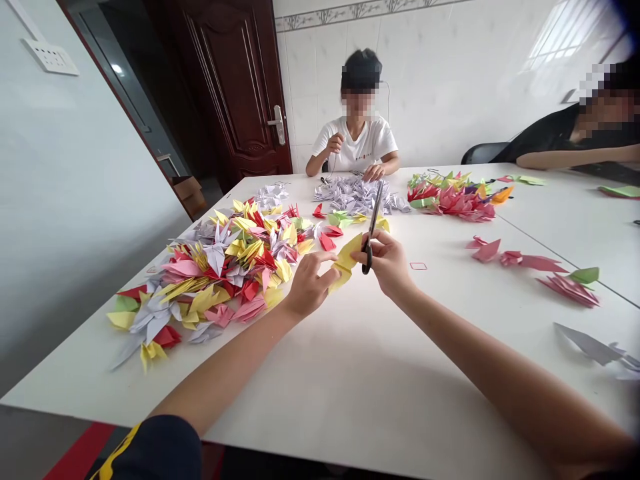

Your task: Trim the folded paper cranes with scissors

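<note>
White tiles (430, 87) and a dark wooden door (235, 87) close off the room behind a long white bench (340, 407). Your left hand (310, 285) pinches a folded yellow paper (345, 263) between thumb and fingers, lifting it off the bench, probably so that it sits taut and within reach of the blades. Your right hand (389, 265) is curled closed through the handles of black scissors (371, 227), whose blades point up and away from you, just beside the paper; that angle likely spares your left fingers. Just left of your hands lies a heap of paper cranes (215, 280) in yellow, red, pink and lilac, seemingly placed for easy reach. Farther out sit a lilac pile (355, 197) and a pink and green pile (450, 200). Across the bench, a co-worker (356, 143) has hands at the lilac pile, while a second co-worker (565, 133) leans on the bench at right.
</note>
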`<state>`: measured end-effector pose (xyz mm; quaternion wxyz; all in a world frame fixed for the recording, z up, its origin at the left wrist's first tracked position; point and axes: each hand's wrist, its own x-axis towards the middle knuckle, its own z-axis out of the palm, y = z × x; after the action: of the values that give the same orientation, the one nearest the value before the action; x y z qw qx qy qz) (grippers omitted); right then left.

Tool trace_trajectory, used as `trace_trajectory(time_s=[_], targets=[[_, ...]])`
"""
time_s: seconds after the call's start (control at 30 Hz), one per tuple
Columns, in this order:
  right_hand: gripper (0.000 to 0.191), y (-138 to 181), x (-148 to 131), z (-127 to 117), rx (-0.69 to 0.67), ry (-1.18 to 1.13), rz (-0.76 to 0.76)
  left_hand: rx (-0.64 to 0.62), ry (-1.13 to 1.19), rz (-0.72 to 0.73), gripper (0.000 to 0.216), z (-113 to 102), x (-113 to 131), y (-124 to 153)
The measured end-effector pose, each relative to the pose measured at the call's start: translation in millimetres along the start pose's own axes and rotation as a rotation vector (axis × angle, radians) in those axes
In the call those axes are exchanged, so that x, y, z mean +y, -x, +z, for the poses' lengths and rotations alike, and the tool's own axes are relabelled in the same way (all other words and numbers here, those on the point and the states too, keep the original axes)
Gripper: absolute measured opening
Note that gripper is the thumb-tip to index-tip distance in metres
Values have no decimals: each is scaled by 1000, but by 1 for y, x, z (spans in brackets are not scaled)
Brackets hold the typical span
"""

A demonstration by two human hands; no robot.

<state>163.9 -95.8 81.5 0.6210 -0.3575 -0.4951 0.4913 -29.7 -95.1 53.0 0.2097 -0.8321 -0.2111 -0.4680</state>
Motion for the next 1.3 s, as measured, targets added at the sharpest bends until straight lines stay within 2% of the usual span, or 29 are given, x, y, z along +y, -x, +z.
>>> trace_trajectory(time_s=[0.07,0.17,0.37,0.47,0.6,0.73,0.8,0.9,1.0,1.13,1.3], targets=[[39,1,2,0,82,0,18,34,-41,-16,11,6,0,4],[39,1,8,-2,155,22,14,-22,-10,0,12,15,-1,9],[36,2,15,-6,187,114,-70,-79,153,-89,26,21,-4,15],[33,4,15,-3,186,171,-96,-107,245,-184,26,19,0,14],[29,9,14,1,157,228,-137,-54,283,-381,9,20,8,5],[28,11,16,3,134,233,-179,-25,404,-640,13,19,14,-4],[29,11,16,2,112,196,-166,-20,453,-692,12,18,13,-5],[32,9,15,1,63,137,-116,-39,469,-604,9,17,9,-3],[34,7,13,-1,29,137,-89,-119,469,-473,13,17,1,0],[35,4,12,-4,9,124,-58,-181,515,-372,17,20,-9,3],[36,0,13,-7,-33,121,-28,-191,500,-370,21,21,-10,3]])
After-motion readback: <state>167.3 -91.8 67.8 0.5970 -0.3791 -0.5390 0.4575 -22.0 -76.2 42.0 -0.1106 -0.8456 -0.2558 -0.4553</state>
